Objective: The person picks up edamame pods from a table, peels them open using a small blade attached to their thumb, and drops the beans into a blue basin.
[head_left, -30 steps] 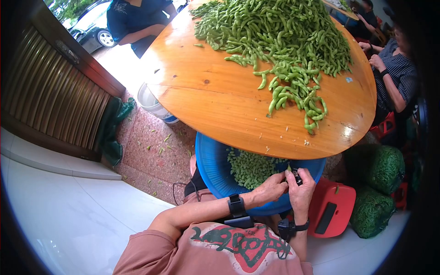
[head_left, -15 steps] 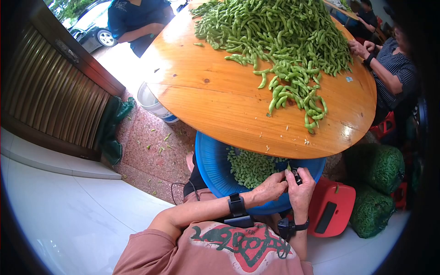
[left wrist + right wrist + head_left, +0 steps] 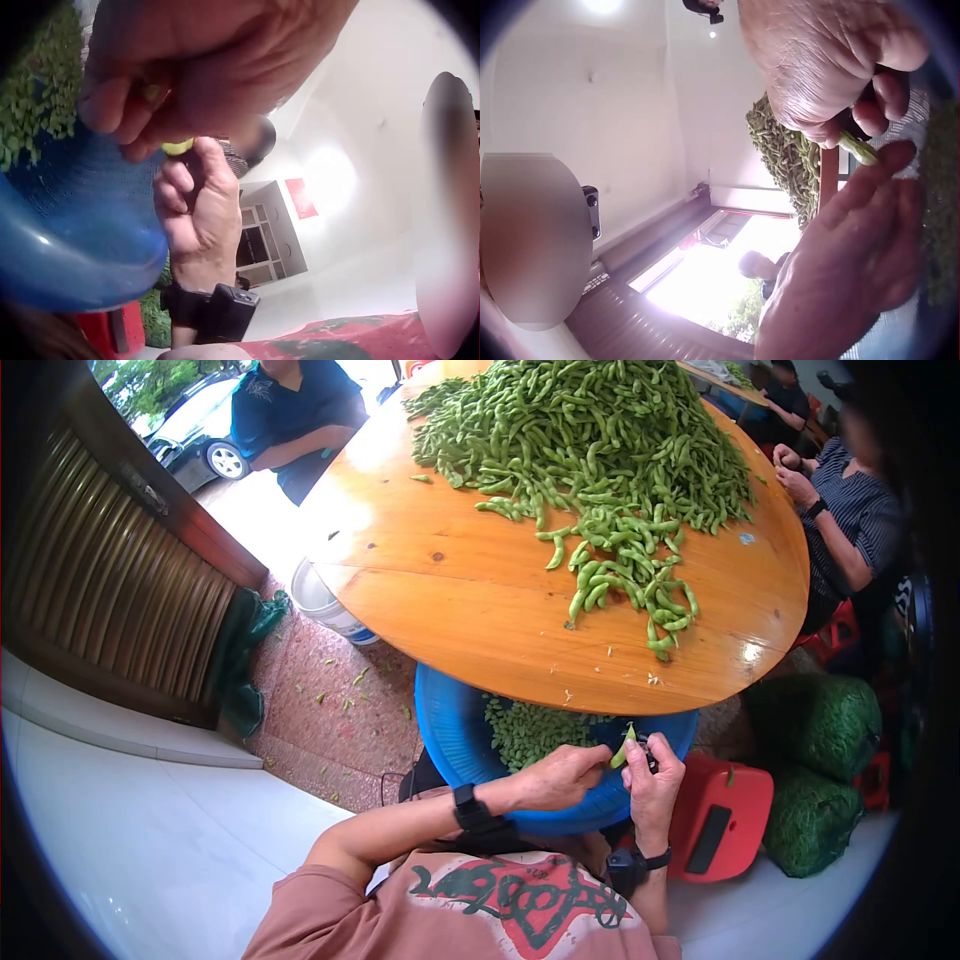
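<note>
A green soybean pod (image 3: 624,746) sits between my two hands, over the blue tub (image 3: 436,732). My right hand (image 3: 655,785) pinches it with thumb and curled fingers; something small and black (image 3: 652,762) shows at those fingers. My left hand (image 3: 560,775) is curled, its fingertips at the pod's near end. In the right wrist view the pod (image 3: 861,148) spans from the right thumb to the left fingertips. A pale green bit (image 3: 152,94) shows between my left fingers in the left wrist view. Shelled beans (image 3: 530,732) lie in the tub, partly under the table edge.
A large heap of soybean pods (image 3: 600,450) covers the back of the wooden table (image 3: 450,620). A red stool (image 3: 735,800) and full green net bags (image 3: 815,820) stand at right, a white bucket (image 3: 325,600) at left. Other people (image 3: 850,510) are around the table.
My left hand has drawn slightly left of the right, and more of the pod shows between them. The head view has shifted a little. The person at right reached to the heap and back.
</note>
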Demonstrator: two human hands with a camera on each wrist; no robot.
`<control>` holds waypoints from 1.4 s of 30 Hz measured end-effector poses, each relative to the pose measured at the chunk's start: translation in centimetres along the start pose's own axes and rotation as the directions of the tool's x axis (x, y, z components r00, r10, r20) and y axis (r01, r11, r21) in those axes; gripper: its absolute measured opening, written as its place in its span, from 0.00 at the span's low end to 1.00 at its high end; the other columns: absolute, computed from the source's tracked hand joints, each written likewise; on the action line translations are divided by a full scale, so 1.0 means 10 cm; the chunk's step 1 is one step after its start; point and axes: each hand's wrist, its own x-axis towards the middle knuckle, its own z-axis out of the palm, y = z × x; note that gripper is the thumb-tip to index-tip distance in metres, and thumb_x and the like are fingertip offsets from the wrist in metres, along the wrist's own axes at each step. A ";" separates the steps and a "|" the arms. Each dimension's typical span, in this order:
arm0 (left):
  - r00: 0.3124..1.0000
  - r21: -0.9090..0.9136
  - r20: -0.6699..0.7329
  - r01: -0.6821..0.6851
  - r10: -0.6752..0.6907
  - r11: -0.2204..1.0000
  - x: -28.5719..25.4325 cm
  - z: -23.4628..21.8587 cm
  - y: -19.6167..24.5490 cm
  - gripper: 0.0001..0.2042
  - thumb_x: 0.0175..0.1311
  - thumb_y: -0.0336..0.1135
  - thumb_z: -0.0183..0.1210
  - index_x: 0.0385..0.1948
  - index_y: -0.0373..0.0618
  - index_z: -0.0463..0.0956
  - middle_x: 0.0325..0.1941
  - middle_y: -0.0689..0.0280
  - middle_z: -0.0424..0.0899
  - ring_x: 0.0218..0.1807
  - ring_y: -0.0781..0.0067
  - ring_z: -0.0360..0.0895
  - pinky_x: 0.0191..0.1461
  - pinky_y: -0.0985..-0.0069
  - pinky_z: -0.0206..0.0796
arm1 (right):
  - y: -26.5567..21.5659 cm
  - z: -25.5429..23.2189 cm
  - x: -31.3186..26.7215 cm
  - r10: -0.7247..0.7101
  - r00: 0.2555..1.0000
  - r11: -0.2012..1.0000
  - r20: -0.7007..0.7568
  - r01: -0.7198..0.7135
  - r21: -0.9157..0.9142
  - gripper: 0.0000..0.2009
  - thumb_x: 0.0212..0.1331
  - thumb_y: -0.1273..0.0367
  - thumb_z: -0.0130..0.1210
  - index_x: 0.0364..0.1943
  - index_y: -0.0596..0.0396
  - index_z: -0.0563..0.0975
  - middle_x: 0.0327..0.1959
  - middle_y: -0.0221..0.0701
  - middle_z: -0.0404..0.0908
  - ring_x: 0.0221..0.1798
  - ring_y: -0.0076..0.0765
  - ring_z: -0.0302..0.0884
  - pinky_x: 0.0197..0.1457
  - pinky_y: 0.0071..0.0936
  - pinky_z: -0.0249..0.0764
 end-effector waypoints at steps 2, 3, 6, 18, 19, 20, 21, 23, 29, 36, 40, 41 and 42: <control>0.997 -0.008 0.023 -0.072 0.072 0.997 -0.10 -0.15 0.10 0.09 0.66 0.26 0.51 0.44 0.35 0.74 0.36 0.51 0.82 0.40 0.47 0.80 0.45 0.60 0.71 | 0.01 -0.05 0.01 0.035 0.999 0.999 -0.026 -0.034 0.041 0.12 0.64 0.72 0.60 0.25 0.57 0.71 0.24 0.20 0.67 0.19 0.11 0.60 0.19 0.14 0.55; 0.998 0.030 0.054 -0.033 0.031 0.999 -0.14 -0.23 0.16 0.08 0.66 0.25 0.51 0.44 0.35 0.76 0.39 0.51 0.82 0.45 0.47 0.80 0.48 0.60 0.72 | -0.01 -0.06 0.01 0.034 0.999 0.999 -0.026 -0.033 0.040 0.12 0.64 0.72 0.60 0.25 0.57 0.71 0.24 0.20 0.67 0.19 0.11 0.60 0.19 0.14 0.55; 0.997 0.176 0.037 -0.077 0.071 0.981 -0.19 -0.28 0.12 0.09 0.65 0.25 0.53 0.44 0.36 0.76 0.41 0.51 0.82 0.45 0.46 0.80 0.48 0.59 0.72 | -0.05 -0.07 0.00 0.090 0.995 0.995 -0.035 -0.088 0.049 0.12 0.65 0.71 0.59 0.25 0.57 0.71 0.23 0.20 0.66 0.19 0.12 0.61 0.19 0.15 0.56; 0.996 0.201 0.080 -0.057 0.042 0.978 -0.27 0.07 0.03 0.08 0.66 0.29 0.53 0.43 0.39 0.76 0.41 0.52 0.80 0.45 0.44 0.79 0.47 0.55 0.71 | -0.03 -0.01 -0.01 0.064 0.998 0.998 -0.016 -0.064 0.003 0.14 0.67 0.69 0.58 0.24 0.56 0.70 0.22 0.21 0.67 0.19 0.13 0.61 0.20 0.16 0.56; 0.995 0.211 0.086 -0.066 0.049 0.975 -0.27 0.08 0.02 0.08 0.66 0.29 0.53 0.42 0.39 0.75 0.40 0.52 0.80 0.44 0.44 0.79 0.46 0.55 0.72 | -0.01 -0.02 0.00 0.052 0.999 0.999 -0.014 -0.052 -0.002 0.14 0.67 0.69 0.58 0.24 0.55 0.70 0.21 0.21 0.67 0.19 0.13 0.61 0.20 0.16 0.56; 0.994 0.220 0.094 -0.075 0.055 0.973 -0.27 0.09 0.01 0.07 0.66 0.29 0.53 0.41 0.38 0.75 0.39 0.52 0.79 0.43 0.44 0.79 0.45 0.54 0.72 | 0.00 -0.03 0.00 0.041 0.999 0.999 -0.012 -0.041 -0.008 0.15 0.67 0.68 0.58 0.23 0.55 0.69 0.21 0.21 0.67 0.19 0.13 0.61 0.20 0.16 0.56; 0.994 0.217 0.092 -0.074 0.055 0.973 -0.27 0.09 0.02 0.07 0.66 0.29 0.53 0.41 0.38 0.75 0.39 0.52 0.79 0.43 0.44 0.79 0.45 0.54 0.72 | 0.00 -0.03 0.00 0.043 0.999 0.999 -0.011 -0.043 -0.010 0.15 0.67 0.68 0.58 0.23 0.55 0.69 0.21 0.21 0.67 0.19 0.13 0.61 0.20 0.16 0.56; 0.996 0.292 0.066 -0.084 0.067 0.953 -0.25 0.08 0.05 0.06 0.65 0.29 0.54 0.40 0.38 0.75 0.38 0.52 0.78 0.41 0.45 0.79 0.43 0.54 0.72 | -0.02 -0.04 0.00 0.047 0.999 0.999 -0.018 -0.048 -0.024 0.15 0.67 0.68 0.58 0.23 0.54 0.69 0.20 0.20 0.66 0.19 0.13 0.61 0.20 0.16 0.56; 0.996 0.357 0.054 -0.081 0.066 0.931 -0.25 0.12 0.05 0.06 0.63 0.29 0.55 0.38 0.38 0.75 0.36 0.53 0.77 0.38 0.46 0.79 0.41 0.55 0.73 | 0.01 -0.05 0.00 0.046 0.999 0.999 -0.013 -0.047 -0.024 0.15 0.67 0.68 0.58 0.23 0.54 0.68 0.20 0.20 0.67 0.18 0.13 0.61 0.20 0.16 0.55; 0.991 0.396 0.015 -0.128 0.133 0.909 -0.25 0.15 0.08 0.06 0.63 0.30 0.56 0.36 0.38 0.74 0.35 0.54 0.76 0.39 0.49 0.79 0.40 0.56 0.74 | 0.00 -0.05 0.00 0.042 0.999 0.999 -0.014 -0.042 -0.020 0.16 0.68 0.68 0.58 0.23 0.54 0.68 0.20 0.20 0.67 0.18 0.13 0.61 0.20 0.16 0.55; 0.988 0.464 -0.011 -0.131 0.154 0.876 -0.26 0.11 0.15 0.06 0.62 0.30 0.57 0.34 0.38 0.73 0.34 0.55 0.76 0.39 0.51 0.78 0.40 0.57 0.74 | 0.03 -0.10 0.00 0.043 0.999 0.998 -0.021 -0.044 -0.035 0.15 0.68 0.68 0.58 0.23 0.54 0.68 0.20 0.21 0.67 0.18 0.13 0.61 0.19 0.16 0.55; 0.985 0.497 -0.033 -0.132 0.171 0.857 -0.27 0.10 0.16 0.06 0.61 0.30 0.57 0.33 0.38 0.74 0.34 0.55 0.77 0.39 0.52 0.78 0.40 0.58 0.73 | 0.04 -0.10 0.00 0.048 0.999 0.998 -0.021 -0.049 -0.037 0.15 0.68 0.68 0.58 0.23 0.54 0.68 0.20 0.21 0.67 0.18 0.13 0.61 0.19 0.16 0.55; 0.985 0.498 -0.033 -0.132 0.170 0.857 -0.27 0.10 0.14 0.06 0.61 0.30 0.57 0.33 0.38 0.74 0.34 0.55 0.77 0.39 0.52 0.78 0.40 0.58 0.73 | 0.02 -0.10 0.00 0.048 0.999 0.998 -0.020 -0.049 -0.036 0.15 0.68 0.68 0.58 0.23 0.54 0.68 0.20 0.21 0.67 0.18 0.13 0.61 0.19 0.16 0.55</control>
